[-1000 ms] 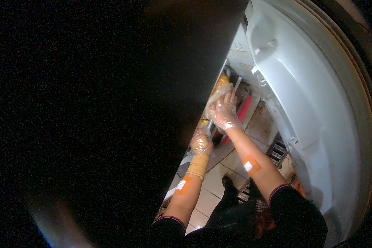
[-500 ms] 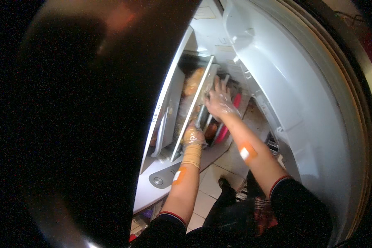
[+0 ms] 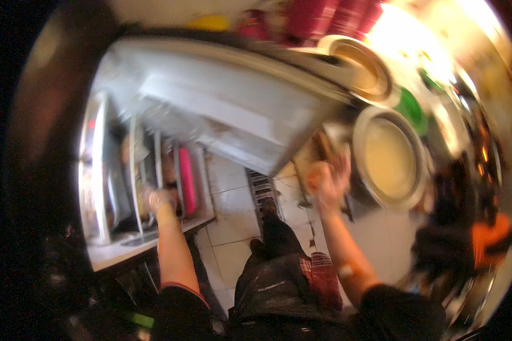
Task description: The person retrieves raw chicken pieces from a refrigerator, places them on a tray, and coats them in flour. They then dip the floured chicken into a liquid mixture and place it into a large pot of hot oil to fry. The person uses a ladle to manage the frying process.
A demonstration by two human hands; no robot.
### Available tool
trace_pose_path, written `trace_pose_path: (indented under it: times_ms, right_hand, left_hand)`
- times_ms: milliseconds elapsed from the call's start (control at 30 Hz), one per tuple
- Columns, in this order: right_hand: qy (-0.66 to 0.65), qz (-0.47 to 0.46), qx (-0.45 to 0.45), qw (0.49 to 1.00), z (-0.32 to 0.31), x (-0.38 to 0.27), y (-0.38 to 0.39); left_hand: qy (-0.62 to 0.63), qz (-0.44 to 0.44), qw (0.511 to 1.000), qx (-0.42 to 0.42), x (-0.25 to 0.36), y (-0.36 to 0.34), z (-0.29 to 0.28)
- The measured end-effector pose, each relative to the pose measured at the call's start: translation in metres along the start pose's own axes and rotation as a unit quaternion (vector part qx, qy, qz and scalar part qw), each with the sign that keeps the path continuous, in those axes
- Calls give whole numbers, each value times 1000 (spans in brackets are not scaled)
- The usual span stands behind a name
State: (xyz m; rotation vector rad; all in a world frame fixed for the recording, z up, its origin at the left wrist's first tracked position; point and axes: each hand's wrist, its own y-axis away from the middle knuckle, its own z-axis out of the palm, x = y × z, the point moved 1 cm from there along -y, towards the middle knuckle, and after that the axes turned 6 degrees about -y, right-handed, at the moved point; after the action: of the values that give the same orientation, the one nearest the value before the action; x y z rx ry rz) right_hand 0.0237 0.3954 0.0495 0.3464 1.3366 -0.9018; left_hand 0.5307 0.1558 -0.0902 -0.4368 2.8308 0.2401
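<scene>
At the left stands an open fridge, its shelves (image 3: 133, 170) showing edge-on. My left hand (image 3: 159, 198), in a clear plastic glove, reaches in between them. Its fingers are blurred, and whatever they touch is hidden. A bright pink item (image 3: 186, 181) lies on the shelf just right of it. My right hand (image 3: 331, 184) is outside the fridge, raised over the floor with its fingers stretched out. Nearest to it is a large round metal bowl (image 3: 355, 148) of pale creamy liquid (image 3: 388, 156). Motion smears this hand too.
The fridge door (image 3: 227, 102) swings wide across the upper middle. Behind the bowl stand another round container (image 3: 361, 65) and a green one (image 3: 411, 111). A black and orange item (image 3: 489, 238) is at the right. Below are floor tiles (image 3: 233, 207) and a dark grate (image 3: 260, 184).
The view has swung right, bringing the bowl and counter into sight. My right hand has left the fridge shelves and moved right toward the bowl. My left hand is still among the shelves.
</scene>
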Motion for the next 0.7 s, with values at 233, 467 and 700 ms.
trace_pose_path:
  times_ms: [233,467,700]
  right_hand:
    - [275,-165,-199,926,114,-78,-204]
    - [221,73,-425,874,59,-183,-85]
    - [120,103,-340,927,-250,-230,63]
  left_hand:
    - [318,354,878,-60,144,269,-87]
    - [545,433,702,-147,196,401,-210]
    - [647,244,720,-54,189,310,-185]
